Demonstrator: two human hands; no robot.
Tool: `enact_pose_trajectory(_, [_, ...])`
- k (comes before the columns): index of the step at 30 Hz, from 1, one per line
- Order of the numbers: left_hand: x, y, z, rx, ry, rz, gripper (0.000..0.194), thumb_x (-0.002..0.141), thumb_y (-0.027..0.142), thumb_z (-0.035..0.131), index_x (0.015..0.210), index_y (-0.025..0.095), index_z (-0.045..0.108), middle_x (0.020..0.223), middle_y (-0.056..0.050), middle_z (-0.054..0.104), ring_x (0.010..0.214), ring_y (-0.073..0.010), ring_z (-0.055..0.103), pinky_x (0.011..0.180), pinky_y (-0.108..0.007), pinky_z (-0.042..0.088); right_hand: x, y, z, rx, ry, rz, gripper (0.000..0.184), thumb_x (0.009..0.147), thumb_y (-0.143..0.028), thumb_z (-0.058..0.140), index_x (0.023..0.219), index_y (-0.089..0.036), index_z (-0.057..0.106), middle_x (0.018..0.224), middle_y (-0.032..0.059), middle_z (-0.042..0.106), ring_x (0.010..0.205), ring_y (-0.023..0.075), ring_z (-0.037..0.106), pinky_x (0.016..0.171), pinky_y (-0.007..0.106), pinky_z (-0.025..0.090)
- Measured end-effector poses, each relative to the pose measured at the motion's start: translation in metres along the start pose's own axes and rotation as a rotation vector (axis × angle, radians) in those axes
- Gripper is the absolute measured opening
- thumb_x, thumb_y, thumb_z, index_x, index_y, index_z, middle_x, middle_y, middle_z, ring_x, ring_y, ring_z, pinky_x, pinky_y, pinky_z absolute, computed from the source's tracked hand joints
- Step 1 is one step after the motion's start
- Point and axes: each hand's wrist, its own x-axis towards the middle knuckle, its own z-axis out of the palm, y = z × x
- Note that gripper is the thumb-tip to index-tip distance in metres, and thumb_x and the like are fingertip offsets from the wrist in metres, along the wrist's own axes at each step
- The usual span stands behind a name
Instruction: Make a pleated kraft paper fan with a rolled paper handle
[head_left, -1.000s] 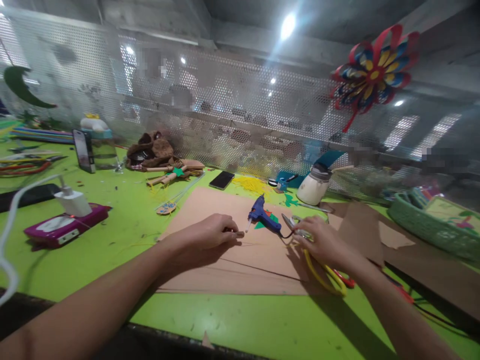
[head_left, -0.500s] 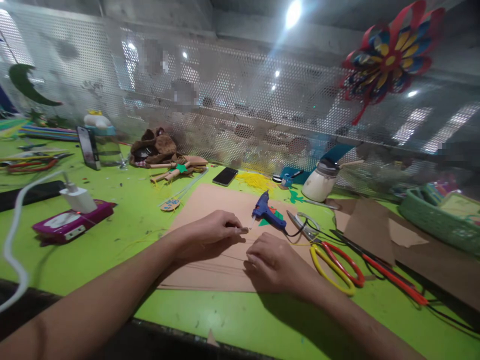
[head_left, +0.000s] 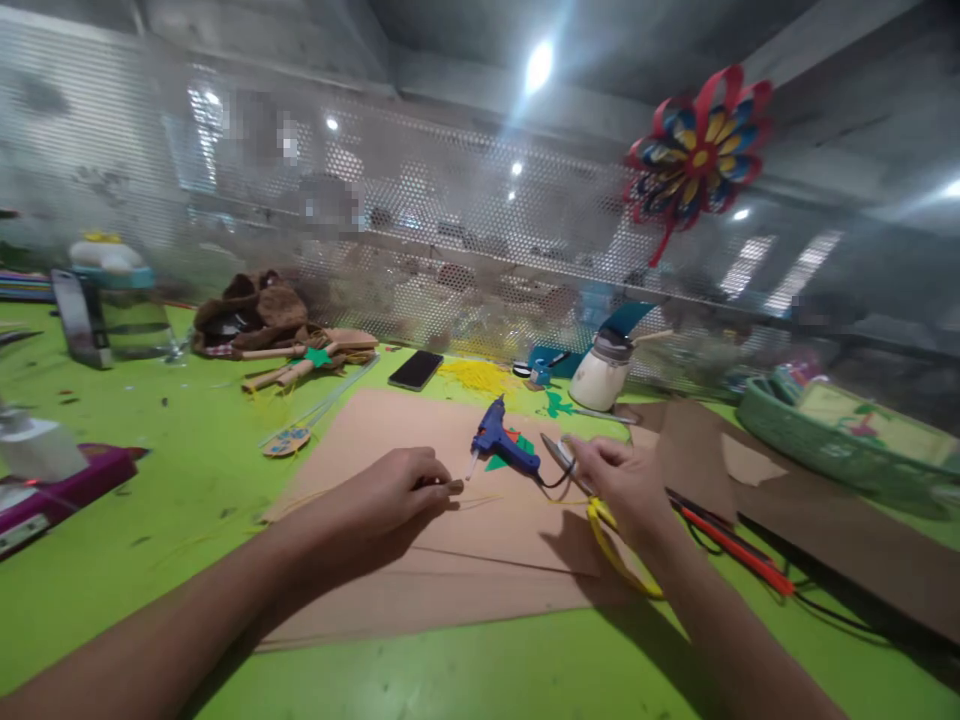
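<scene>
Green basket (head_left: 825, 460): held a pale printed card (head_left: 874, 420) and some coloured packets.
White jar (head_left: 600, 380): a blue sheet (head_left: 628, 318) and a thin stick (head_left: 654, 335) showed by its top; contents unclear.
Left hand (head_left: 409, 478): fingertips were pinched on a small brown piece (head_left: 455, 487), just beside the glue stick (head_left: 472, 464).
Glue gun (head_left: 501, 442): lay between the hands on brown card (head_left: 375, 425).
Right hand (head_left: 621, 480): fingers curled over the scissors (head_left: 598, 520); whether they gripped, I could not tell.
</scene>
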Motion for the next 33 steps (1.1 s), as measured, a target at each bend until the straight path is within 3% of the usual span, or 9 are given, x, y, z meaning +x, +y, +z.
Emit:
enact_pose_trajectory(4, [0.004,-0.005,0.006,0.019,0.019,0.043,0.039,0.095,0.039,0.038,0.081,0.018,0.066,0.083,-0.006,0.059,0.072,-0.0159,0.053,0.066,-0.028,0.037,0.021,-0.001,-0.022,0.045,0.171,0.052,0.032,0.074,-0.047,0.065,0.062,-0.017,0.059,0.053,-0.0038,0.049,0.050,0.0106,0.042,0.049,0.025,0.034])
enact_pose_trajectory(7, [0.006,-0.009,0.008,0.036,0.030,0.060,0.041,0.096,0.041,0.036,0.081,0.018,0.066,0.083,-0.006,0.057,0.072,-0.0160,0.052,0.066,-0.028,0.036,0.036,0.000,-0.030,0.066,0.168,0.075,0.034,0.061,-0.043,0.072,0.080,-0.015,0.069,0.065,0.0013,0.063,0.058,0.0139,0.053,0.053,0.027,0.042])
enact_pose_trajectory(9, [0.006,-0.009,0.008,0.047,0.017,0.061,0.041,0.096,0.042,0.036,0.081,0.019,0.066,0.083,-0.005,0.056,0.072,-0.0156,0.051,0.066,-0.028,0.036,0.045,0.000,-0.033,0.062,0.152,0.085,0.034,0.059,-0.042,0.072,0.079,-0.014,0.071,0.066,0.0037,0.066,0.059,0.0152,0.055,0.055,0.029,0.045])
enact_pose_trajectory(17, [0.008,-0.010,0.005,0.038,-0.025,0.047,0.041,0.097,0.043,0.037,0.083,0.021,0.068,0.084,-0.004,0.057,0.074,-0.0156,0.054,0.068,-0.027,0.038,0.063,0.005,-0.035,-0.082,0.164,0.069,0.027,0.066,-0.042,0.065,0.055,-0.017,0.062,0.050,-0.0002,0.057,0.052,0.0144,0.051,0.051,0.026,0.038])
enact_pose_trajectory(21, [0.014,-0.017,0.006,0.066,-0.057,0.030,0.041,0.095,0.046,0.039,0.086,0.021,0.070,0.085,-0.005,0.058,0.077,-0.0173,0.056,0.069,-0.028,0.039,0.066,0.019,-0.053,-0.197,0.188,0.056,0.037,0.073,-0.047,0.061,0.050,-0.017,0.058,0.048,-0.0010,0.054,0.050,0.0137,0.048,0.049,0.025,0.034])
enact_pose_trajectory(25, [0.018,-0.020,0.007,0.106,-0.044,0.027,0.043,0.095,0.048,0.038,0.087,0.022,0.072,0.085,-0.006,0.058,0.078,-0.0182,0.056,0.069,-0.028,0.039,0.060,0.028,-0.072,-0.300,0.183,0.035,0.039,0.076,-0.049,0.059,0.056,-0.015,0.063,0.051,0.0008,0.059,0.050,0.0143,0.049,0.048,0.025,0.034])
enact_pose_trajectory(28, [0.018,-0.017,0.007,0.093,-0.055,0.032,0.043,0.095,0.048,0.038,0.087,0.022,0.071,0.085,-0.005,0.058,0.078,-0.0175,0.057,0.069,-0.028,0.039,0.048,0.020,-0.068,-0.362,0.132,-0.005,0.033,0.080,-0.042,0.057,0.066,-0.015,0.068,0.056,0.0016,0.064,0.052,0.0153,0.054,0.050,0.025,0.038])
enact_pose_trajectory(33, [0.016,-0.013,0.006,0.100,-0.038,0.030,0.044,0.096,0.046,0.036,0.085,0.022,0.071,0.084,-0.005,0.058,0.077,-0.0169,0.056,0.069,-0.027,0.038,0.038,-0.001,-0.028,-0.484,-0.053,-0.148,0.017,0.083,-0.025,0.059,0.075,-0.016,0.071,0.074,0.0031,0.071,0.068,0.0148,0.061,0.063,0.025,0.045])
